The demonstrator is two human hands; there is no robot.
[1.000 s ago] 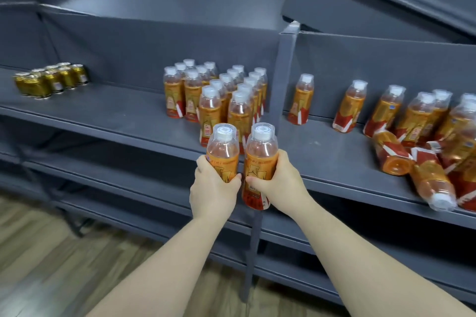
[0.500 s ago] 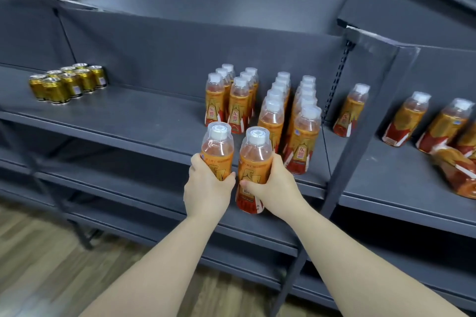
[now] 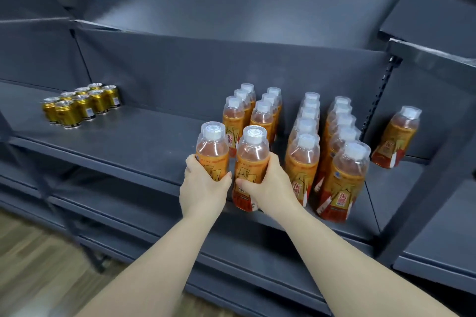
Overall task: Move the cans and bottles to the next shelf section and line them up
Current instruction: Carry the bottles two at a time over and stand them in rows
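My left hand [image 3: 202, 188] grips an orange tea bottle [image 3: 212, 148] with a clear cap. My right hand [image 3: 270, 185] grips a second, matching bottle [image 3: 251, 159]. Both bottles stand upright side by side over the front edge of the dark grey shelf [image 3: 134, 141]. Behind them two short rows of bottles [image 3: 253, 110] run toward the back wall. To their right stand two longer rows [image 3: 327, 152] of the same bottles. A cluster of gold cans [image 3: 79, 104] sits at the shelf's left.
A dark upright post [image 3: 435, 180] divides this section from the one on the right, where a single bottle [image 3: 396, 136] leans by the back wall. Lower shelves run below, and wood flooring shows at the bottom left.
The view has swung left and closer to the left section. Both hands have carried their bottles in toward the front of the two short rows.
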